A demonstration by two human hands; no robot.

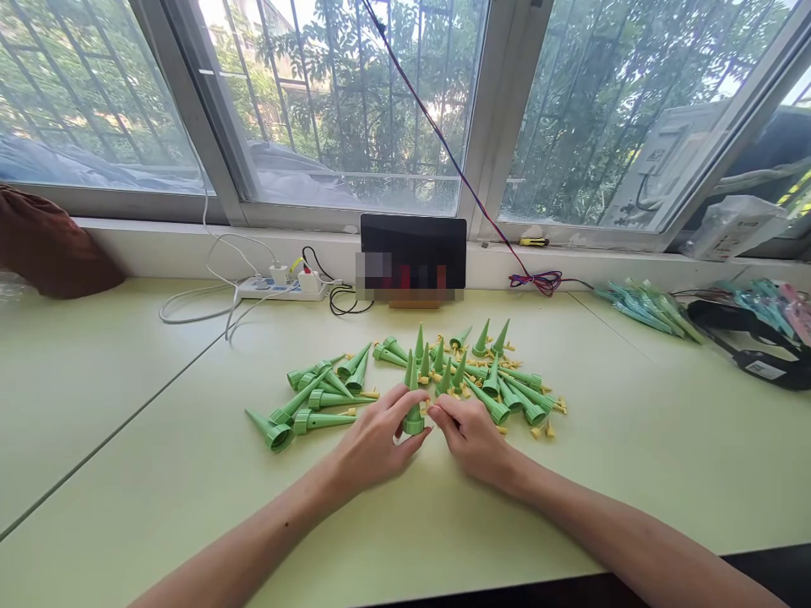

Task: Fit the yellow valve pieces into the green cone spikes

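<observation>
My left hand (378, 435) is closed around a green plastic watering spike (414, 419), which stands upright with its pointed end up and its wide ribbed cap at the bottom. Close beside it, my right hand (475, 435) makes a pinch on a small yellow plastic valve (429, 406), mostly hidden by the fingertips. The valve is at the spike's right side; whether they touch I cannot tell. Behind both hands, several more green spikes (491, 376) stand or lie among loose yellow valves (550, 431). Left of my left hand lies another group of green spikes (324, 420).
At the back stands a dark tablet (415, 249) on a wooden stand. A power strip (285, 290) with white cables lies left of it, and a bundled cord (537, 282) to its right. Bagged parts (650, 311) and a black strap (748, 342) occupy the right side.
</observation>
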